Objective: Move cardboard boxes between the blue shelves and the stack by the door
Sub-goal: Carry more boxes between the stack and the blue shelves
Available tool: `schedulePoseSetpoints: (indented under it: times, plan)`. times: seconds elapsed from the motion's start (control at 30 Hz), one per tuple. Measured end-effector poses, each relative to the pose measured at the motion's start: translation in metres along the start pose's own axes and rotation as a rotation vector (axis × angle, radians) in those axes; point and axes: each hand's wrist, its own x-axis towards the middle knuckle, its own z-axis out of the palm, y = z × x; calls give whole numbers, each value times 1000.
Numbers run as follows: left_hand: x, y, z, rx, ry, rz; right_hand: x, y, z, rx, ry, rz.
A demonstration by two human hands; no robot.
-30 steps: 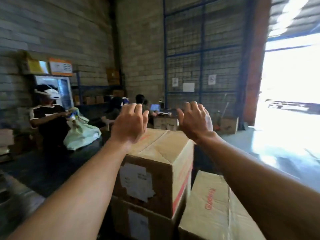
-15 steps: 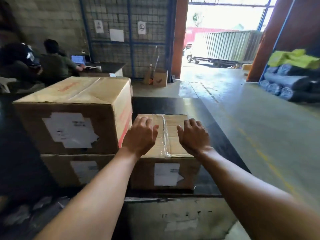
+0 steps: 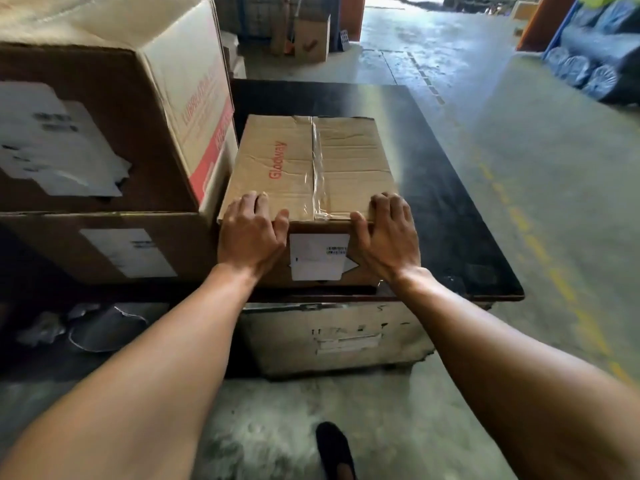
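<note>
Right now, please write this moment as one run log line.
left hand: grips Glodway box near edge | right hand: same | box on black platform

Daylight enters from the top, glaring on the grey concrete floor (image 3: 450,64) and glossy black platform top (image 3: 433,150); edges bow and blur.

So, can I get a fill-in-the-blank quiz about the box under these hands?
The left hand and right hand rest on the near top edge of the brown cardboard box lettered ____ in red.
A strip of clear ____ runs along its top.
The white paper label on its near face sits ____ the hands.
The box stands on a flat platform coloured ____.
Missing: Glodway; tape; between; black.
</note>
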Motion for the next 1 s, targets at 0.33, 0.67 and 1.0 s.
schedulePoseSetpoints:
  times: [0.33,0.67,1.0]
  plan:
    - [-18,-13,10,83,38,-9,-17,13,11,-232,-68,13]
    - [-45,-6,17,-303,25,-165,-41,0,29,163,-104,287]
    - [-40,-1,31,-460,61,-320,-28,-2,32,234,-70,329]
